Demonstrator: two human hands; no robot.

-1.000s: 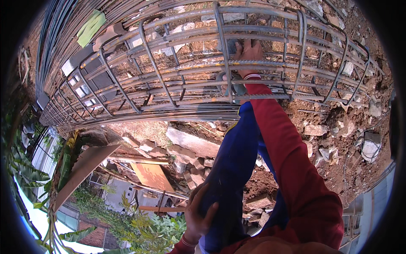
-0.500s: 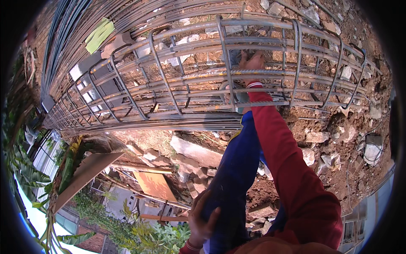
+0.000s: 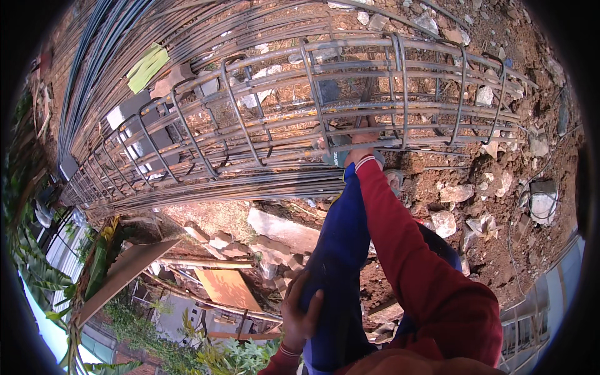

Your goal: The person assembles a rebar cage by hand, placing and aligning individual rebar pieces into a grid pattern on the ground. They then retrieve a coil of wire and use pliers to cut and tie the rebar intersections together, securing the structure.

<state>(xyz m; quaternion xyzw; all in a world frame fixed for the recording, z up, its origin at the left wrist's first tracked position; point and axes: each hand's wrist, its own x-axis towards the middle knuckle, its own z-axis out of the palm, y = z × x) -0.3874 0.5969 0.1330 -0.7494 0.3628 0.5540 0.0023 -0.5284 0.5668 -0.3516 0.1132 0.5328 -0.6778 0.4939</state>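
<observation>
I see left hand point(image 3: 304, 314) on blue trouser leg point(image 3: 340, 250), thumb and fingers apart. Right hand point(image 3: 362, 138) among cage point(image 3: 314, 90) bars; can't tell grip.

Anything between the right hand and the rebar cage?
Nothing visible blocks it: the right hand is already at the bars along the near side of the rebar cage. The left hand is clear of that spot, resting on the blue trouser leg.

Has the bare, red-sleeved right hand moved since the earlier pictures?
Yes; the right hand moved toward the body, closer to the long, pale, flat slab.
</observation>
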